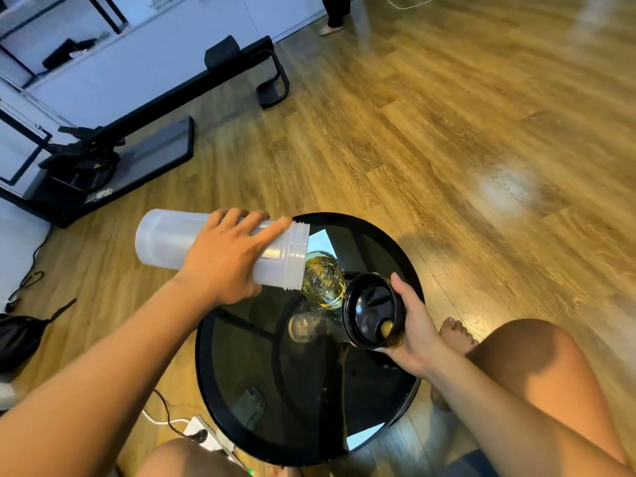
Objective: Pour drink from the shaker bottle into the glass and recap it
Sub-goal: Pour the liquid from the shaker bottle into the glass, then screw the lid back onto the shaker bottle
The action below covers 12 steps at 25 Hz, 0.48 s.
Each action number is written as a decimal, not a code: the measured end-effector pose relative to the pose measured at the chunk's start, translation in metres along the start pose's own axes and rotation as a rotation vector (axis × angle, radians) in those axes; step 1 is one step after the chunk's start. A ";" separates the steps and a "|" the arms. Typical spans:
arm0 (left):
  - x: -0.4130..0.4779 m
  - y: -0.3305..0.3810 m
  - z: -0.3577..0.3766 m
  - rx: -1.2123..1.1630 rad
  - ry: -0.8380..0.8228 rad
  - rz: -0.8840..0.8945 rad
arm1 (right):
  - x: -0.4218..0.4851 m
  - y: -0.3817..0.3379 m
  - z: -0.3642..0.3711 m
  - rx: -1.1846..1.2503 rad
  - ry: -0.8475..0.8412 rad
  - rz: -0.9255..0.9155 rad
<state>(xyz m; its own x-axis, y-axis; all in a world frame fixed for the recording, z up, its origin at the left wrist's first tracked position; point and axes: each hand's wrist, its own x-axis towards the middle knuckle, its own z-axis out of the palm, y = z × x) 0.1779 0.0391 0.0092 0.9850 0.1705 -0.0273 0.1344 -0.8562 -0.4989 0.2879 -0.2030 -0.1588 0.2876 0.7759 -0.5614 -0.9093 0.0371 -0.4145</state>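
Note:
My left hand (227, 259) grips a translucent white shaker bottle (165, 241), tipped nearly on its side with its open threaded mouth over a clear glass (325, 280). The glass stands on a round black glass table (261, 390) and holds yellow drink. My right hand (416, 325) holds the black cap (373, 311) just right of the glass, its inside turned toward me, with a little yellow liquid in it. The bottle hides the glass's left rim.
A black exercise machine (144, 118) lies on the wooden floor at the upper left. A white power strip (203, 433) and cables sit by the table's near left edge. My bare knees and a foot (457, 333) flank the table. Another person's feet (332, 27) stand far back.

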 end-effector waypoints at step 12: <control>-0.089 0.055 0.024 -1.196 0.426 -0.861 | -0.010 0.006 -0.003 -0.149 0.095 0.008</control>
<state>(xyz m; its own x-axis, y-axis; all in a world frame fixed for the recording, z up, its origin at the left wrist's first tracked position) 0.0953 -0.0115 -0.0364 0.4939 0.8353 0.2417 0.4628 -0.4878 0.7402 0.2806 -0.2122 -0.1578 0.3139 0.7128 -0.6272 -0.8592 -0.0679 -0.5072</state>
